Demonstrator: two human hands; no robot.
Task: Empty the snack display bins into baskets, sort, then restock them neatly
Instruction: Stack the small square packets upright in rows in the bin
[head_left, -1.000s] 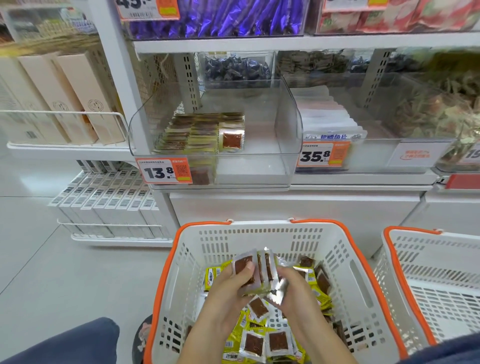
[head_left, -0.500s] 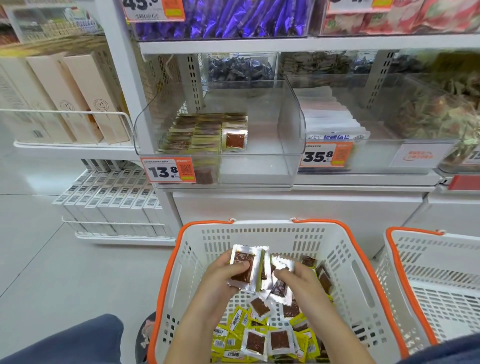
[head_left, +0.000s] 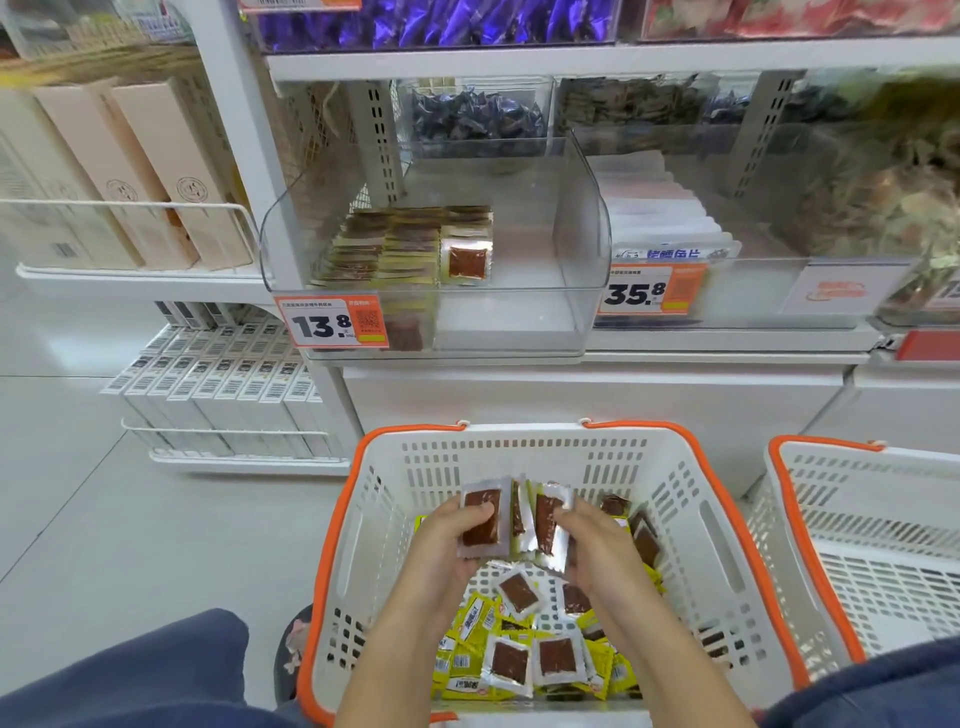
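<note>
Holding a small upright stack of snack packets (head_left: 511, 519) between them, the left hand (head_left: 447, 545) and right hand (head_left: 597, 551) pinch it from either side above the white basket (head_left: 363, 519). More loose packets (head_left: 524, 654) lie on the basket floor. In the clear display bin (head_left: 576, 234) above, neat rows of packets (head_left: 405, 244) sit at the left.

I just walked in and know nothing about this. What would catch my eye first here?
Front and centre, the left hand and right hand together hold a small fan of snack packets upright over a white basket with an orange rim, where more packets lie loose. Above it, a clear display bin holds neat rows of the same packets on its left side, behind an orange price tag reading 13.8.
</note>
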